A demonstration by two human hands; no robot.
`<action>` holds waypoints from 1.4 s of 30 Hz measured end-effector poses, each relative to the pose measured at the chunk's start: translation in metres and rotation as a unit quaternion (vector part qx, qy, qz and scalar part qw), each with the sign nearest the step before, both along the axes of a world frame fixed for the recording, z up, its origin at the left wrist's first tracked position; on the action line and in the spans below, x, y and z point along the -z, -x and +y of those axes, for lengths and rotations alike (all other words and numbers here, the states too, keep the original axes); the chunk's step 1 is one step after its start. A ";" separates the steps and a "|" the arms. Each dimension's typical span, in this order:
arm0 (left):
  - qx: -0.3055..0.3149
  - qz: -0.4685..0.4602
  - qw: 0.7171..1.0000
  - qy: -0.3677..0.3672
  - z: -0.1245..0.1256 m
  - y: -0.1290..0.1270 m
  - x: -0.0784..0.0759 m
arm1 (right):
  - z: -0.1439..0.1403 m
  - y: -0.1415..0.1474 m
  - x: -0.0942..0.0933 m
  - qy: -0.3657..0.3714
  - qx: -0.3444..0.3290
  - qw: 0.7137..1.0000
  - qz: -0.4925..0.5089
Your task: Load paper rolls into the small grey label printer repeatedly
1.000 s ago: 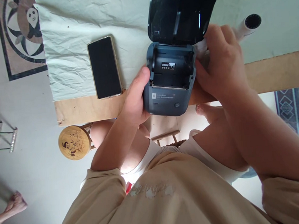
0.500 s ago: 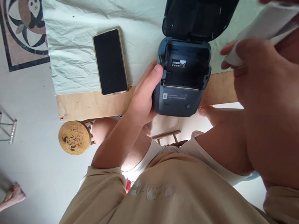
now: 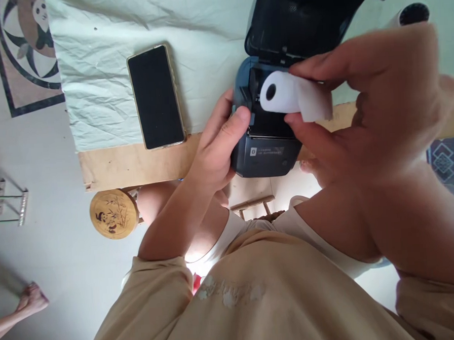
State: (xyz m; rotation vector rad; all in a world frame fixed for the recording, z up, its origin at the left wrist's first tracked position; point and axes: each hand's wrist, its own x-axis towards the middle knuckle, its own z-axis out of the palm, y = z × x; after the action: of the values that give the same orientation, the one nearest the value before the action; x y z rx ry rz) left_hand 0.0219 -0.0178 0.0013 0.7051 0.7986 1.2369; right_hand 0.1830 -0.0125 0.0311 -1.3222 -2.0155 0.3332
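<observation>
A dark label printer [image 3: 266, 160] with its black lid [image 3: 299, 24] swung up is gripped at its left side by my left hand [image 3: 223, 139], thumb on the rim. My right hand [image 3: 375, 96] pinches a white paper roll [image 3: 284, 91] between thumb and fingers. The roll sits over the printer's uncovered compartment, its dark core hole facing left and a loose flap of paper hanging at its right end. Part of the compartment is hidden behind the roll and fingers, so I cannot tell whether the roll touches its floor.
A phone [image 3: 156, 96] with a dark screen lies on the pale green cloth [image 3: 100, 70], left of the printer. Another roll with a dark end [image 3: 412, 14] is behind my right hand. A round wooden stool [image 3: 114, 214] stands below the table's wooden edge [image 3: 135, 162]. Another person's foot [image 3: 32, 298] shows at far left.
My right hand has brought the paper roll from the far right to over the printer's compartment. Another person's hand at the upper right is gone from view. My left hand still holds the printer.
</observation>
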 end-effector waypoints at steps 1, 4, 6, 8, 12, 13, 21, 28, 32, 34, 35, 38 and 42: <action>0.012 -0.006 1.000 -0.007 0.000 0.001 0.001 | 0.001 0.000 -0.001 -0.037 -0.015 0.998 -0.045; 0.005 -0.002 1.000 0.007 -0.002 -0.001 -0.003 | 0.006 -0.001 0.003 -0.110 -0.054 0.988 -0.096; -0.021 0.008 0.999 0.041 -0.004 -0.004 -0.008 | 0.009 -0.002 0.006 -0.113 -0.070 0.989 -0.071; -0.040 0.011 0.997 0.064 -0.005 -0.005 -0.012 | 0.010 -0.002 0.008 -0.137 -0.075 0.986 -0.062; -0.002 -0.008 0.999 0.042 -0.003 0.000 -0.008 | 0.010 -0.001 0.009 -0.168 -0.063 0.981 -0.068; 0.016 -0.012 0.999 0.031 -0.003 0.002 -0.006 | 0.010 -0.001 0.009 -0.171 -0.062 0.981 -0.066; -0.024 0.020 0.998 0.051 -0.004 -0.004 -0.014 | 0.008 0.000 0.008 -0.127 -0.041 0.988 -0.071; 0.013 0.005 0.999 0.031 -0.001 0.002 -0.008 | 0.008 0.003 0.008 -0.099 -0.039 0.993 -0.043; 0.011 0.023 0.999 0.037 -0.002 0.001 -0.009 | 0.006 0.002 0.007 -0.172 -0.080 0.982 -0.009; -0.020 0.028 0.998 0.047 -0.002 -0.002 -0.011 | 0.003 0.003 0.007 -0.183 -0.114 0.977 -0.004; -0.028 0.024 0.998 0.049 -0.003 -0.003 -0.011 | 0.002 0.004 0.008 -0.180 -0.127 0.975 -0.009; -0.020 -0.003 0.999 0.041 -0.003 -0.002 -0.010 | -0.003 0.010 0.010 -0.175 -0.137 0.974 -0.043; -0.024 -0.009 0.999 0.030 -0.004 0.002 -0.008 | -0.005 0.013 0.012 -0.180 -0.145 0.970 -0.072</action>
State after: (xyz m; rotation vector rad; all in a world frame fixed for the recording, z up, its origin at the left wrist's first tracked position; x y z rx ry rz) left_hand 0.0199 -0.0216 0.0094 0.6291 0.8376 1.2561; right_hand 0.1696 -0.0175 0.0196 -0.8509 -2.2640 -0.0033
